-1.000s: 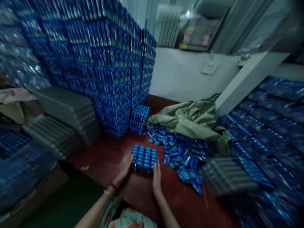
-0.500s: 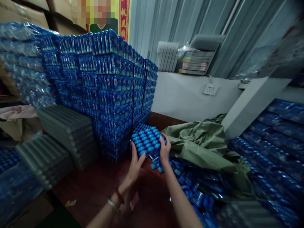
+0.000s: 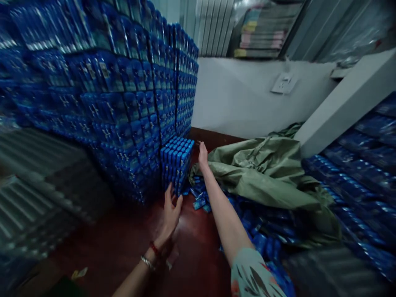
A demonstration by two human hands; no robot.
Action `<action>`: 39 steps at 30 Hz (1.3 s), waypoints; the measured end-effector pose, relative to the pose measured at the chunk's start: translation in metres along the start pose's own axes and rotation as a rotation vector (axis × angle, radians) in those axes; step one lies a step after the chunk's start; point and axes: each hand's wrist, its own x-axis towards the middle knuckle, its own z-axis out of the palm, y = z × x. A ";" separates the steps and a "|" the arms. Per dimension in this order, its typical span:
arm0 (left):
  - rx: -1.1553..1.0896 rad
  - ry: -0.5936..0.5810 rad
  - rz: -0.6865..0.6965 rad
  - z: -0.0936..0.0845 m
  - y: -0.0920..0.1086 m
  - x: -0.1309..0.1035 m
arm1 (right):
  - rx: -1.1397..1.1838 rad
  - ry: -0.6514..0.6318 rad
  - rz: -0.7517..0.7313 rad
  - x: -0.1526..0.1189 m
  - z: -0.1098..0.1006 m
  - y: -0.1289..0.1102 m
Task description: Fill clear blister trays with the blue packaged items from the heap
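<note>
Stacked blue packs (image 3: 176,159) stand beyond the open left hand (image 3: 171,212) and beside the open right hand (image 3: 203,156)

white wall (image 3: 232,99) | socket (image 3: 282,84) | grey ribbed panelling (image 3: 317,31) above | white post (image 3: 349,99) | dim light

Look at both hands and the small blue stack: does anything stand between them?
Nothing visible does. The left hand is in front of the small blue stack; the right hand is off its right side. The green sheet comes close to the stack, but lower in the picture than the right hand.
</note>
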 end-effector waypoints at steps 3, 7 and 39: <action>0.190 -0.210 0.024 0.002 -0.029 -0.025 | -0.281 -0.031 0.050 -0.064 -0.029 0.016; 0.523 -0.386 0.218 0.030 -0.051 -0.003 | -0.671 -0.126 0.086 -0.127 -0.056 0.029; 0.392 -0.643 0.293 0.109 0.025 -0.143 | -1.636 0.341 0.034 -0.313 -0.305 -0.084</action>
